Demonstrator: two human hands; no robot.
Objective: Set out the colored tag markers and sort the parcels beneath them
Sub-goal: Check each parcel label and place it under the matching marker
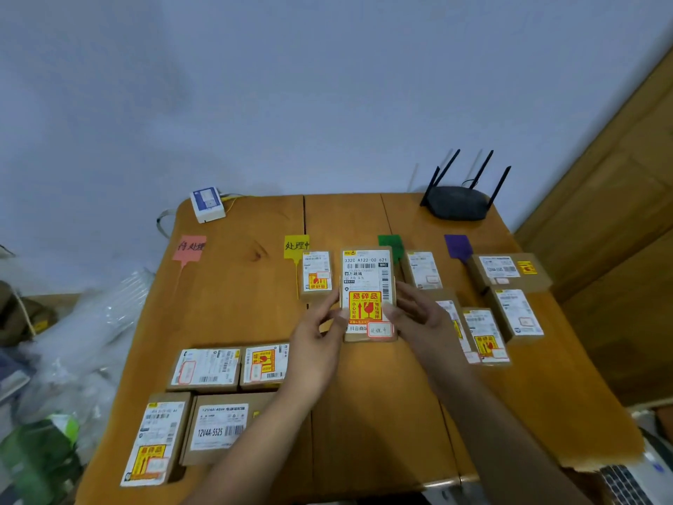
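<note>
Four colored tag markers lie in a row across the table: pink [190, 247], yellow [295, 246], green [391, 244] and purple [457, 246]. Both hands hold one cardboard parcel [367, 282] with a white shipping label and a red-yellow fragile sticker, between the yellow and green tags. My left hand [320, 333] grips its left edge, my right hand [418, 315] its right edge. A small parcel [317, 273] sits under the yellow tag. One parcel [424, 269] lies right of the green tag. Several parcels [510, 271] lie under the purple tag.
Several unsorted parcels [205, 369] lie at the table's near left. A black router [459, 202] stands at the back right, a white-blue box [207, 204] at the back left. Plastic bags [83, 333] pile up left of the wooden table [382, 413]. A wooden cabinet [619, 213] stands at right.
</note>
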